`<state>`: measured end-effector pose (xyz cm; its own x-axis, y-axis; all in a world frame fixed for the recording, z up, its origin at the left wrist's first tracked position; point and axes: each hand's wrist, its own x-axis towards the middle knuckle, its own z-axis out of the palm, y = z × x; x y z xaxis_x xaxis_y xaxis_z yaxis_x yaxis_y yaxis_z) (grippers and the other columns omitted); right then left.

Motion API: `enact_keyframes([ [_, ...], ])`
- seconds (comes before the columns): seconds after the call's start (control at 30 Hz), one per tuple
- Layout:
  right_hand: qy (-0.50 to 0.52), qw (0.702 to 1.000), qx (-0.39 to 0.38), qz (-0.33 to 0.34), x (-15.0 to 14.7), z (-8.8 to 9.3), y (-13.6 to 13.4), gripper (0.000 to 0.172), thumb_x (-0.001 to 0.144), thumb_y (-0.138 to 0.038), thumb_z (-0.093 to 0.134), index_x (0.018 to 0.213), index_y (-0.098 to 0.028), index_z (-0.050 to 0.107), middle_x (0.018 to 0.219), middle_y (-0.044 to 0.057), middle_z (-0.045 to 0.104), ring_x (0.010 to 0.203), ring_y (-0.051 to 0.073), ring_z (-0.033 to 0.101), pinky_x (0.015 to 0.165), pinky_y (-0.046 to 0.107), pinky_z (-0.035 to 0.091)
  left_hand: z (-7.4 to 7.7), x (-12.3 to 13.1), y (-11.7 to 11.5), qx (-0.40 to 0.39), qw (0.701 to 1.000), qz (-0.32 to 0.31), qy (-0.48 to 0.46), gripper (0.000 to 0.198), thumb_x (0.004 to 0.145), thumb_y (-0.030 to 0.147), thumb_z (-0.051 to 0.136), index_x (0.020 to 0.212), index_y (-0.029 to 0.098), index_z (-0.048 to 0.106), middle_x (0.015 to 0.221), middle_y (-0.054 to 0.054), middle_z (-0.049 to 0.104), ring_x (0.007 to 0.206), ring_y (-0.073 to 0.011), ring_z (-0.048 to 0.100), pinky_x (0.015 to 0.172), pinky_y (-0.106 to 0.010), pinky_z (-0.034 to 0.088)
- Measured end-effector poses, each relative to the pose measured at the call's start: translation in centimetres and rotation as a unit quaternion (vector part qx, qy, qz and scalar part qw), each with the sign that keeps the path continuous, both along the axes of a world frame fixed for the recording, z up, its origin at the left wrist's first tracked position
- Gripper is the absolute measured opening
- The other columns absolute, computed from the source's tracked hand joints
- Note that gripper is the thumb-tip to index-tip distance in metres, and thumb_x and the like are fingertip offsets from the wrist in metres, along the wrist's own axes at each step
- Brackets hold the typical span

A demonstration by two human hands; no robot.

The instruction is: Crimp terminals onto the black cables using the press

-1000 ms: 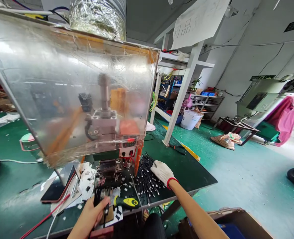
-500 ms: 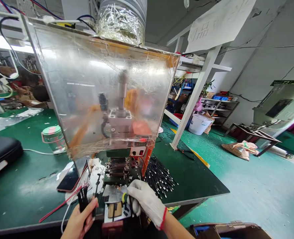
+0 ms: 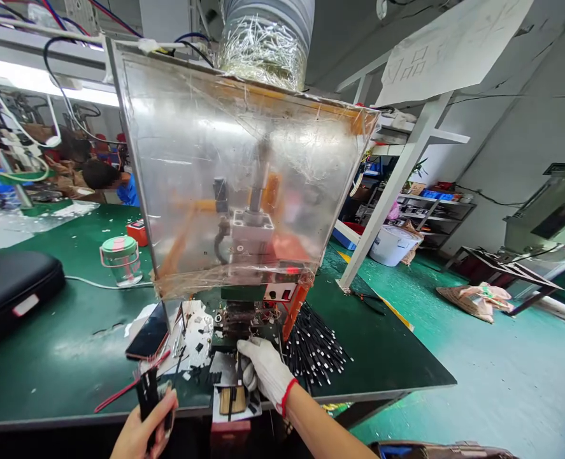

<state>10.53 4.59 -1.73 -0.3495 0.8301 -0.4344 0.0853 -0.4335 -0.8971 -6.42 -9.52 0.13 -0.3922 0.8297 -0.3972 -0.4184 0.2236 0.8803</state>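
Note:
My bare left hand (image 3: 143, 427) is closed round a bundle of short black strips (image 3: 147, 395), held upright at the near table edge. My right hand (image 3: 262, 371), in a white glove with a red cuff, is closed in a pinch on one thin black strip (image 3: 238, 376) in front of the small press machine (image 3: 244, 315). The strip points toward the machine's low fixture. A clear plastic shield (image 3: 234, 172) hangs over the machine. A heap of loose black strips (image 3: 313, 347) lies just right of the gloved hand.
A phone (image 3: 149, 331) and red cable lie left of the machine among paper scraps. A green-lidded jar (image 3: 121, 258) and a black case (image 3: 9, 287) sit on the green table (image 3: 72, 357). Another person's head shows far left. A foil duct rises above. White shelving stands right.
My right hand has left the heap of strips and come in front of the machine, now pinching a strip. My left hand with the bundle has shifted left. The camera view has swung leftward.

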Motion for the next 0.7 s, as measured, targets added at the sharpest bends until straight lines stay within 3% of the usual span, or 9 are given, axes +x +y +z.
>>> enact_keyframes([
  [0.1,-0.005,1.0,-0.014,-0.006,-0.2,0.5,-0.1,0.015,0.084,-0.032,0.049,0.08,-0.018,0.048,0.047,-0.007,0.05,0.028,0.007,0.043,0.028,0.016,0.031,0.1,0.1,0.0,-0.011,1.0,-0.002,0.009,0.053,0.047,0.066,0.08,0.054,0.017,0.062,0.043,0.008,0.039,0.038,-0.0029,0.025,0.033,-0.015,0.016],
  [0.23,-0.007,1.0,-0.025,-0.007,-0.5,1.1,-0.2,0.013,0.086,-0.029,0.046,0.08,-0.018,0.048,0.047,-0.007,0.049,0.029,0.007,0.043,0.027,0.016,0.03,0.7,0.5,0.1,-0.005,1.0,-0.003,0.021,0.052,0.049,0.066,0.08,0.051,0.018,0.059,0.044,0.008,0.038,0.04,-0.0044,0.025,0.033,-0.015,0.017],
  [0.4,-0.052,0.998,0.014,0.032,0.4,2.9,-0.3,0.022,0.087,-0.037,0.047,0.076,-0.018,0.047,0.047,-0.008,0.049,0.028,0.005,0.037,0.029,0.016,0.027,0.6,0.9,0.1,0.017,0.998,-0.04,0.054,0.049,0.054,0.065,0.078,0.056,0.018,0.062,0.04,0.009,0.038,0.04,-0.0046,0.022,0.038,-0.017,0.025],
  [0.5,-0.086,0.988,0.08,0.101,1.8,5.6,-0.7,0.028,0.087,-0.043,0.045,0.074,-0.018,0.049,0.051,-0.007,0.051,0.03,0.003,0.036,0.031,0.015,0.027,0.5,0.7,0.3,-0.003,0.993,-0.088,0.083,0.055,0.05,0.07,0.077,0.063,0.017,0.065,0.041,0.008,0.041,0.041,-0.0058,0.028,0.04,-0.018,0.023],
  [0.57,-0.111,0.971,0.109,0.183,2.7,7.7,-1.5,0.026,0.085,-0.041,0.047,0.076,-0.018,0.052,0.055,-0.005,0.055,0.034,0.004,0.043,0.034,0.015,0.031,0.9,0.6,0.6,-0.012,0.984,-0.137,0.109,0.061,0.047,0.074,0.075,0.063,0.017,0.064,0.042,0.006,0.045,0.041,-0.0056,0.029,0.04,-0.018,0.019],
  [0.63,-0.144,0.948,0.11,0.261,3.5,9.6,-2.5,0.021,0.081,-0.038,0.052,0.076,-0.018,0.055,0.057,-0.004,0.056,0.038,0.006,0.047,0.037,0.016,0.035,1.6,0.7,1.0,-0.004,0.972,-0.194,0.132,0.061,0.046,0.075,0.074,0.061,0.017,0.062,0.042,0.006,0.046,0.04,-0.0051,0.027,0.041,-0.02,0.017],
  [0.7,-0.178,0.936,0.108,0.285,4.1,10.9,-3.8,0.019,0.078,-0.036,0.055,0.073,-0.018,0.057,0.056,-0.005,0.055,0.04,0.006,0.046,0.038,0.017,0.034,2.2,1.1,1.4,0.009,0.961,-0.237,0.141,0.059,0.047,0.073,0.076,0.061,0.018,0.061,0.041,0.007,0.044,0.04,-0.0052,0.025,0.042,-0.022,0.016],
])
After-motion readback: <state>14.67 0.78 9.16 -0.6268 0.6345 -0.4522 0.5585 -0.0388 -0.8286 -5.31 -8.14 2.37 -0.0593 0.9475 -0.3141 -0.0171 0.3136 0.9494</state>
